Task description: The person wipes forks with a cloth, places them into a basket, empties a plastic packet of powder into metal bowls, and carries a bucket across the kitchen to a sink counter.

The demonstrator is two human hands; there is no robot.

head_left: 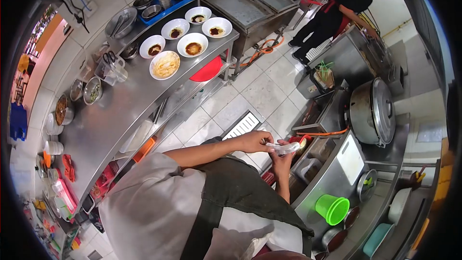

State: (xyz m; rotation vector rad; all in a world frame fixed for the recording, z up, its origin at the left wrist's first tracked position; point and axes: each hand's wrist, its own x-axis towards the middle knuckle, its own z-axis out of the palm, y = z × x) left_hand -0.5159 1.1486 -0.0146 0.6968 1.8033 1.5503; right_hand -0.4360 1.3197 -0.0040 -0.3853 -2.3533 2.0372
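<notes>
In front of the dark apron, my left hand pinches one end of a small whitish, see-through plastic bag. My right hand grips the same bag from below, fingers closed around it. What the bag contains is too small to make out. Just beyond the hands is a red basket, partly hidden by them. On the lower shelf by my right forearm stand clear tubs.
Several white bowls with dark sauce and one bowl with noodles stand on the left steel counter. At right are a large lidded pot, a white cutting board and a green bucket. A co-worker stands far right.
</notes>
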